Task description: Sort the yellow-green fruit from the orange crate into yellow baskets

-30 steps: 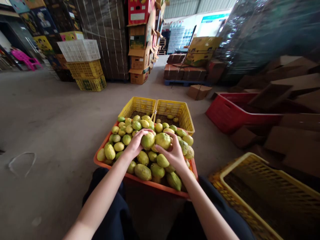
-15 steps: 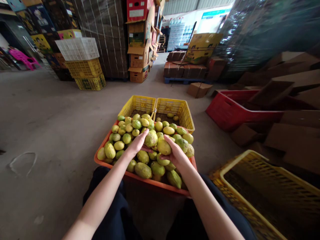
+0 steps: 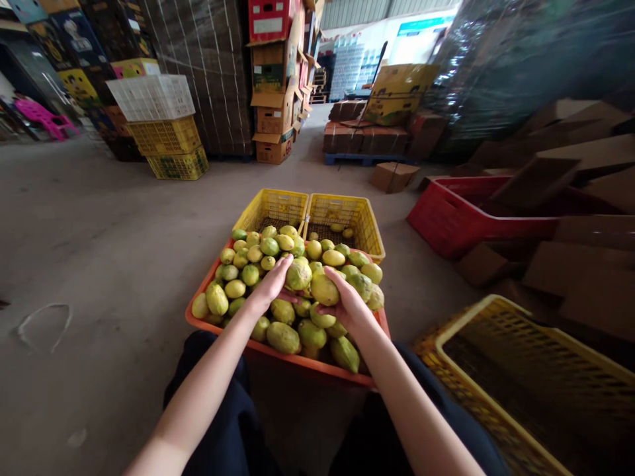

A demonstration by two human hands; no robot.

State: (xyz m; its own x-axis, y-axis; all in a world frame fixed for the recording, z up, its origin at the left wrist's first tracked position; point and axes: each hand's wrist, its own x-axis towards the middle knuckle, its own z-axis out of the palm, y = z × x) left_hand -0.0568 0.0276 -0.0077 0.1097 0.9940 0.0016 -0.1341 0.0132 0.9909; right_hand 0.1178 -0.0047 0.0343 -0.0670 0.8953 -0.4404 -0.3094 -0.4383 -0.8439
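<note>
An orange crate (image 3: 196,318) in front of my legs is heaped with yellow-green lemons (image 3: 283,338). Over the middle of the heap, my left hand (image 3: 272,287) is curled round a rough, pale green lemon (image 3: 298,274), thumb on top. My right hand (image 3: 348,303) grips a yellower lemon (image 3: 325,289) just beside it. The two held fruits are close together, and the undersides of both are hidden. Other lemons lie right under my fingers.
Two yellow crates (image 3: 370,211) stand beyond the orange one; a few lemons (image 3: 342,229) lie in the right one. A larger yellow crate (image 3: 476,317) is at my right, with a red crate (image 3: 446,218) and cardboard (image 3: 575,271) behind it. Stacked crates (image 3: 166,135) stand far left.
The view has shifted very slightly. Both hands keep the same hold on the same two lemons.
</note>
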